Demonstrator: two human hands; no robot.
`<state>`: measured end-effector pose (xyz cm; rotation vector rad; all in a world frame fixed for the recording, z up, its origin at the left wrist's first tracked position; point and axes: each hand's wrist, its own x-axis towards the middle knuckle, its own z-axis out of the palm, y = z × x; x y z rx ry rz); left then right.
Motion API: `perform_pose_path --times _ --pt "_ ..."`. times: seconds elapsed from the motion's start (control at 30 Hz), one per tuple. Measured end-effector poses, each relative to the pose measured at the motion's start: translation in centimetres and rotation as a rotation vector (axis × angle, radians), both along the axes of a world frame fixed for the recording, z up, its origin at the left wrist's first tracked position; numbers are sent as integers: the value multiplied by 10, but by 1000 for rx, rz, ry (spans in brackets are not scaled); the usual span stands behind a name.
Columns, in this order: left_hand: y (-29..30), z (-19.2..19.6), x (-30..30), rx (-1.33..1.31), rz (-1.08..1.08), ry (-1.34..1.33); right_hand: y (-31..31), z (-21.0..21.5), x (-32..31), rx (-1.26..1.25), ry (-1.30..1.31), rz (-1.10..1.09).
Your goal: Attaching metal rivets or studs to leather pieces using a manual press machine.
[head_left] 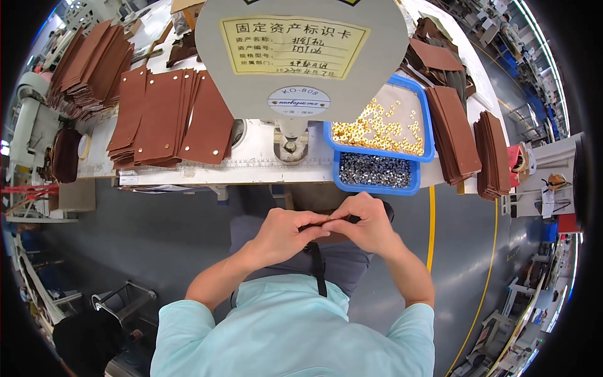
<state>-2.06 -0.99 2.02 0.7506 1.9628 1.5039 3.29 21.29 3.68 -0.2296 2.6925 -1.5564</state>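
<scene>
In front of my lap, below the table's front edge, my left hand (286, 234) and my right hand (364, 226) meet at the fingertips. Both are closed, thumbs against forefingers, pinching a small brown piece (335, 238) between them. Fingers cover most of it, so its shape is hidden; its colour is like the leather panels on the table. Ahead of my hands stands a pale press machine (251, 94), its metal lower tool (292, 148) set at the table edge. An open blue tray of gold-coloured ring-like fittings (383, 129) overlaps a blue tray of dark metal fittings (377, 171).
Brown leather panels with metal studs (160, 116) lie fanned out left of the machine. More panels are stacked at the far left (94, 66) and right (452, 132). A ruler strip (251, 168) runs along the table's front edge. A metal-framed stool or cart (125, 295) stands behind on the left.
</scene>
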Motion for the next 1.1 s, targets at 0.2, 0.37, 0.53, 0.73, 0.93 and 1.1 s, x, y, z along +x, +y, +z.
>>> perform_pose_path --times 0.2,0.37,0.53,0.73,0.93,1.1 --pt "-3 0 8 44 75 93 45 -14 -25 378 174 -314" --pt "-2 -1 8 208 87 427 59 -38 -36 510 128 -239" --pt "-2 -9 9 408 24 737 56 -45 -38 536 238 -289" --pt "-2 -13 5 550 78 886 45 -39 -32 445 335 -407" --pt "-3 -3 3 528 -1 864 34 -3 -9 -33 101 -306" --pt "-4 -7 5 547 -68 879 9 29 8 -639 -389 -37"
